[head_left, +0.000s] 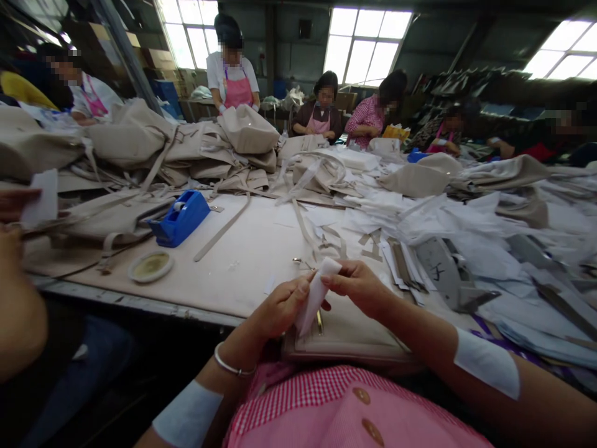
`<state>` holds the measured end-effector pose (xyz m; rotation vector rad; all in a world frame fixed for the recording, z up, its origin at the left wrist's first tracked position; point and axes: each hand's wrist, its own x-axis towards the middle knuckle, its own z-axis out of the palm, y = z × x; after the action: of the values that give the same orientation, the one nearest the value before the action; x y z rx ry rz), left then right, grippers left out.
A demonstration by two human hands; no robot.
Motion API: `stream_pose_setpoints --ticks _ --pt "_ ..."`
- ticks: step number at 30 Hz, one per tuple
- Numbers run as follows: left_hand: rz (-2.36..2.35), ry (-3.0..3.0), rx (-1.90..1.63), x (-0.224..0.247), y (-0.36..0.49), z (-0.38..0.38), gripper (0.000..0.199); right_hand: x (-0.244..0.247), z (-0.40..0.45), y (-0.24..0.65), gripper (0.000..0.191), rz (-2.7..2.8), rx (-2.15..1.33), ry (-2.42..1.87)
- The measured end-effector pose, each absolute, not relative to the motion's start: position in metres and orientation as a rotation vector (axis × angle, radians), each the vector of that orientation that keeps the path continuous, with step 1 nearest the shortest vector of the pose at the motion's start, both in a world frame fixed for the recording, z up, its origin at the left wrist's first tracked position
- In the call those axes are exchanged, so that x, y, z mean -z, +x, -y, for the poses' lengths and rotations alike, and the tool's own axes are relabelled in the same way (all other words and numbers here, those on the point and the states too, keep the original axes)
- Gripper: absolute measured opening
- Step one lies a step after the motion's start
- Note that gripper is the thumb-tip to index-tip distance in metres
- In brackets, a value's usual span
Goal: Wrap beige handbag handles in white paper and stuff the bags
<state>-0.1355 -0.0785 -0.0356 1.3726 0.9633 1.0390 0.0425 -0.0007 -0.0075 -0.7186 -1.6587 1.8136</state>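
Between my two hands is a folded strip of white paper, held upright at a slant. My left hand, with a silver bangle at the wrist, has its fingers and thumb closed on the paper's left side. My right hand pinches the paper's upper right edge between thumb and fingers. Below them lies a beige bag at the table's front edge, with a small gold-coloured metal piece just under the paper. What the paper wraps, if anything, is hidden.
A blue tape dispenser and a round dish stand left. A grey dispenser is at right, near white paper piles. Beige bags line the back. Another person's hand holds paper at far left; several people work opposite.
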Motion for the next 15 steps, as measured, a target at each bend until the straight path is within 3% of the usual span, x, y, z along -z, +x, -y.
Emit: stream_pose_setpoints --ticks 3,10,15 --pt "-1.005 1.464 -0.911 0.035 -0.145 0.090 0.048 0.013 0.000 0.045 0.028 1.577 -1.768 -0.802" --pt "-1.109 1.351 -0.991 0.040 -0.135 0.104 0.030 0.027 -0.001 0.051 0.031 1.616 -1.741 -0.854" --pt "-1.170 1.454 -1.058 0.037 -0.126 0.102 0.028 0.024 0.003 0.055 0.035 1.765 -1.962 -0.793"
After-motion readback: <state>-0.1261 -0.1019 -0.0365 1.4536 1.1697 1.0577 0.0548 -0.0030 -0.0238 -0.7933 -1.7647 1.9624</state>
